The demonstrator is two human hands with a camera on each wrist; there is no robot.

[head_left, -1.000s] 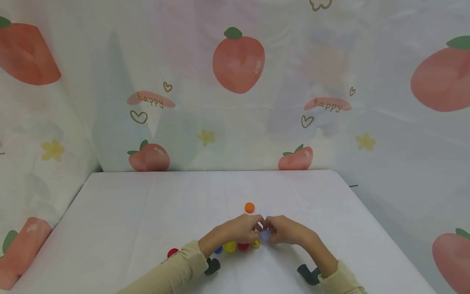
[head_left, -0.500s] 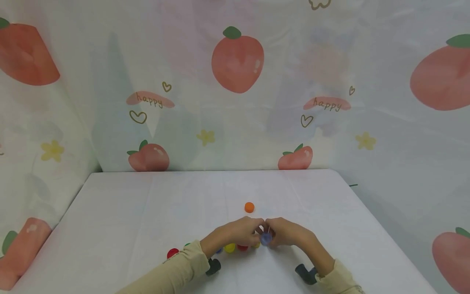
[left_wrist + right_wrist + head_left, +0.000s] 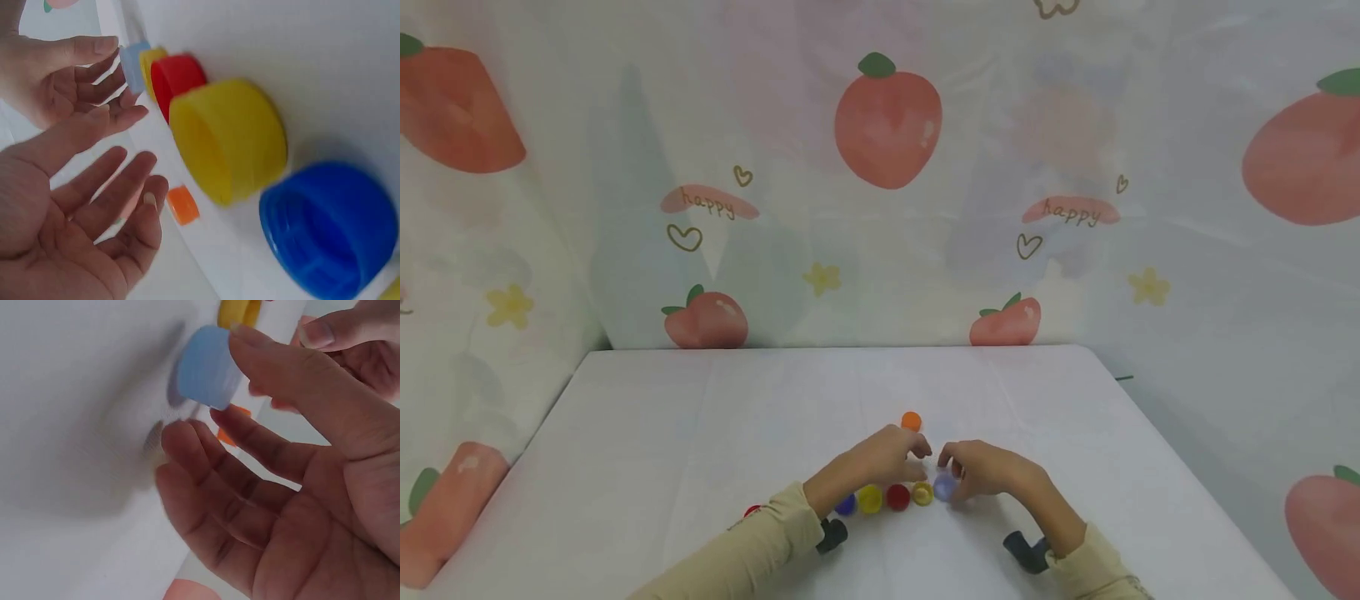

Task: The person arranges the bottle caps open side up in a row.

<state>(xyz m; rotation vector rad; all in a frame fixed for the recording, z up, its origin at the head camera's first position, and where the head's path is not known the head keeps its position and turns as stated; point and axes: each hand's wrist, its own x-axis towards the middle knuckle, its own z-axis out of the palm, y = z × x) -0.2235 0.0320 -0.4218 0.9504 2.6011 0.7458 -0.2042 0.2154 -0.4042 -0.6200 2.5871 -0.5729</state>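
Note:
My left hand [image 3: 889, 455] holds nothing, its fingers loosely bent and apart from the thumb; it hovers just behind a row of bottle caps. In the right wrist view, thumb and index fingertip of my right hand [image 3: 294, 456] pinch opposite edges of a light blue bottle cap [image 3: 209, 367], at the row's right end. To its left in the head view follow a small yellow cap [image 3: 922, 493], a red cap [image 3: 898, 497], a larger yellow cap [image 3: 870, 499] and a blue cap [image 3: 846, 505]. Their open sides show in the left wrist view.
An orange cap [image 3: 912, 420] lies behind the row, close to my left hand. Another red cap [image 3: 752, 510] is partly hidden by the left sleeve. Black wrist devices [image 3: 1026, 552] sit under both forearms. The white table [image 3: 737, 417] meets a printed cloth backdrop.
My left hand has drawn away from the light blue cap, back and to the left. That cap now stands level with the row, my right hand still at it.

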